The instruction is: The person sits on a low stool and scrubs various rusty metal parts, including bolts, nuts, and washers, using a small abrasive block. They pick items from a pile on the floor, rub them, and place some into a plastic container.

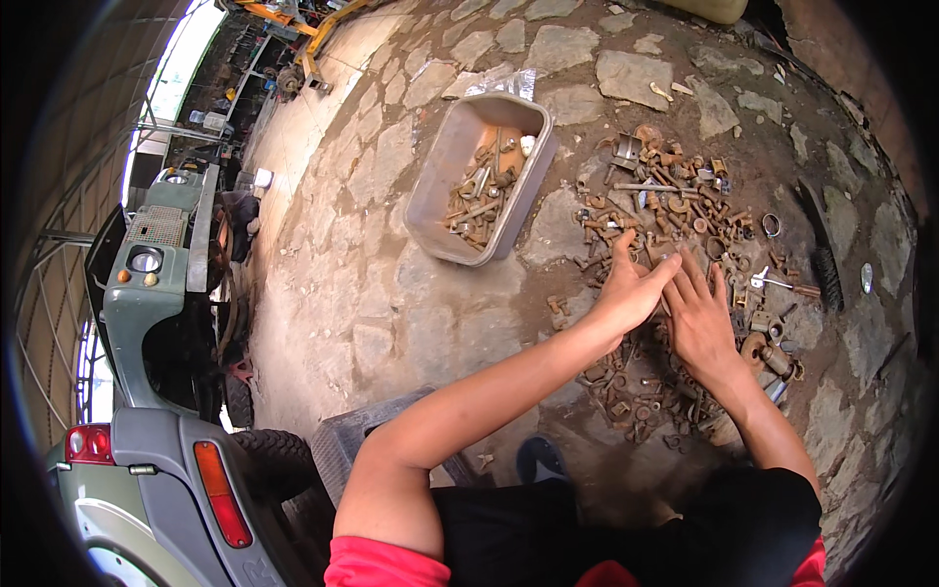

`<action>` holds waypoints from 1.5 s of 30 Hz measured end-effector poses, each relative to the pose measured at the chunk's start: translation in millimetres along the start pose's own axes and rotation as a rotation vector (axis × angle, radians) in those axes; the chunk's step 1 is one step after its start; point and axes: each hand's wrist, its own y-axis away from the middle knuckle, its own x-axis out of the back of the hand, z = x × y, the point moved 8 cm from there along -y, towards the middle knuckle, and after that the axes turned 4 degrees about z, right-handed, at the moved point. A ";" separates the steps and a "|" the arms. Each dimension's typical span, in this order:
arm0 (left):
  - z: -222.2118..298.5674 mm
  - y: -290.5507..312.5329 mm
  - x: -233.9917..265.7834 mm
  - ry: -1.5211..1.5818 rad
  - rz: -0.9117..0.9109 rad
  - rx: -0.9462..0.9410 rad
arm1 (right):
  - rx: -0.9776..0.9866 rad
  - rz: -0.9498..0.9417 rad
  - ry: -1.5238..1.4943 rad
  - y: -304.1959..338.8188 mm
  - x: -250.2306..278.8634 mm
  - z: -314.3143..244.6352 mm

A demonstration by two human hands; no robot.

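My two hands meet over a heap of rusty bolts, nuts and small fittings [675, 210], which lies spread on the stone floor [391, 284] before me. My left hand [626, 298] reaches in from the left, its fingers [624, 252] parted; my right hand [702, 328] lies close against it, fingers extended and slightly bent. Neither is clenched, but whether a small piece is grasped between them I cannot tell, since the hands themselves cover that spot. The heap is low and wide, probably so that single pieces show separately. An open box [533, 186] stands to the left, apart from the heap yet near; its walls presumably keep the loose bolts [481, 196] inside from rolling away. Orientation: the heap has no common axis, its bolts pointing every way. A long rod [655, 188] on its far side lies nearly left to right (the fisheye lens may bend this a little), as does a shiny-shafted piece [776, 282] at right. The box's long axis runs away from me, its far end leaning rightward.
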 end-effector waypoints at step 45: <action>4.1 -1.6 4.2 0.072 -0.020 0.053 | -0.035 0.071 -0.125 -0.6 -1.2 -12.3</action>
